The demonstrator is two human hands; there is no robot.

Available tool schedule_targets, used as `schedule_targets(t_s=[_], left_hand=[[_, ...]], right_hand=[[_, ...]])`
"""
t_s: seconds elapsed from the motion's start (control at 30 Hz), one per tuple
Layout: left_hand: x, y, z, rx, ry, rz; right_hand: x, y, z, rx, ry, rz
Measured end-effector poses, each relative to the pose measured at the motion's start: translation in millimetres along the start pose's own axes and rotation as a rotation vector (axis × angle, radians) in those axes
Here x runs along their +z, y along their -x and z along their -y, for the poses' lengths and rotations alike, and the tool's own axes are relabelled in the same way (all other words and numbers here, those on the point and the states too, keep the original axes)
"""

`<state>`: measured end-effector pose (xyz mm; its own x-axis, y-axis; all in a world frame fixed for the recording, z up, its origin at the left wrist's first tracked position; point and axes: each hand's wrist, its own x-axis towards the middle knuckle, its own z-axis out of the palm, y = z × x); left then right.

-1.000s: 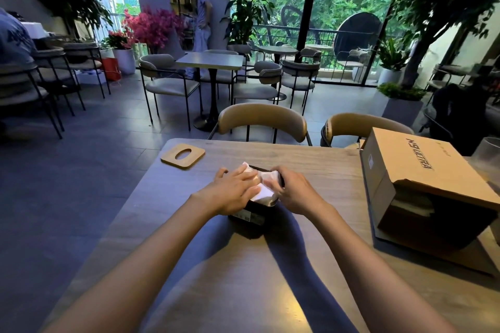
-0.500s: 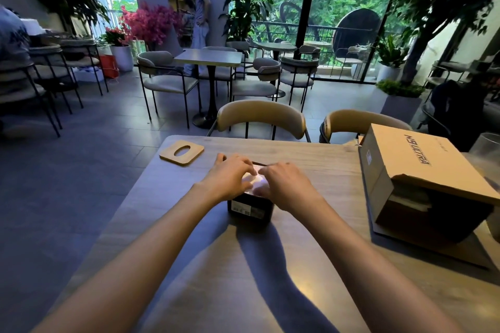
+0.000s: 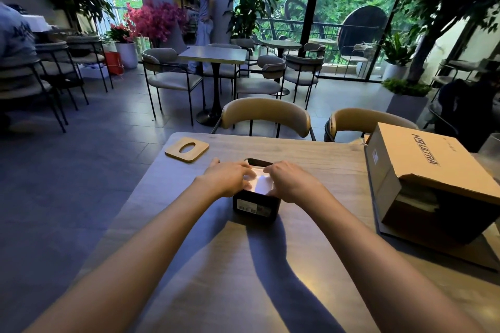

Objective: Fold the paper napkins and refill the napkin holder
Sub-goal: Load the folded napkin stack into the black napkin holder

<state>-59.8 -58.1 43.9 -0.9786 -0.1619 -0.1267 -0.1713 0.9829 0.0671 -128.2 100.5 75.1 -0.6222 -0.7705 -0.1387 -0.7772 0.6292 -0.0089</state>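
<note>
Both the left hand point(image 3: 228, 178) and right hand point(image 3: 293, 182) press flat, fingers extended, seating white napkins point(image 3: 261, 184) inside the black holder point(image 3: 255, 204) on the counter point(image 3: 311, 159).

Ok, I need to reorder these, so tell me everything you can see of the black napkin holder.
The black box-shaped napkin holder looks like plastic, with rounded corners and a printed label on its near wall. It stands upright on the wooden table, open at the top, with white napkins inside. The left hand and right hand press down into it from either side.
</note>
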Motion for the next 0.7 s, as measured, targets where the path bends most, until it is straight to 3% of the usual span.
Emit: schedule_targets(t_s=[0.1,0.2,0.27,0.4,0.7], left_hand=[[-7,-2,-4,0.017,-0.006,-0.018],[-13,0,-8,0.051,-0.06,-0.179],[-17,-1,-8,0.05,-0.144,-0.194],[-21,-2,-8,0.039,-0.272,-0.129],[-25,-6,-8,0.032,-0.33,-0.015]], right_hand=[[-4,-2,5,-0.004,0.005,0.001],[-6,-5,6,-0.031,0.07,-0.159],[-5,-7,5,-0.023,0.144,-0.215],[1,-6,1,0.042,0.25,-0.112],[1,-11,1,0.123,0.186,-0.032]])
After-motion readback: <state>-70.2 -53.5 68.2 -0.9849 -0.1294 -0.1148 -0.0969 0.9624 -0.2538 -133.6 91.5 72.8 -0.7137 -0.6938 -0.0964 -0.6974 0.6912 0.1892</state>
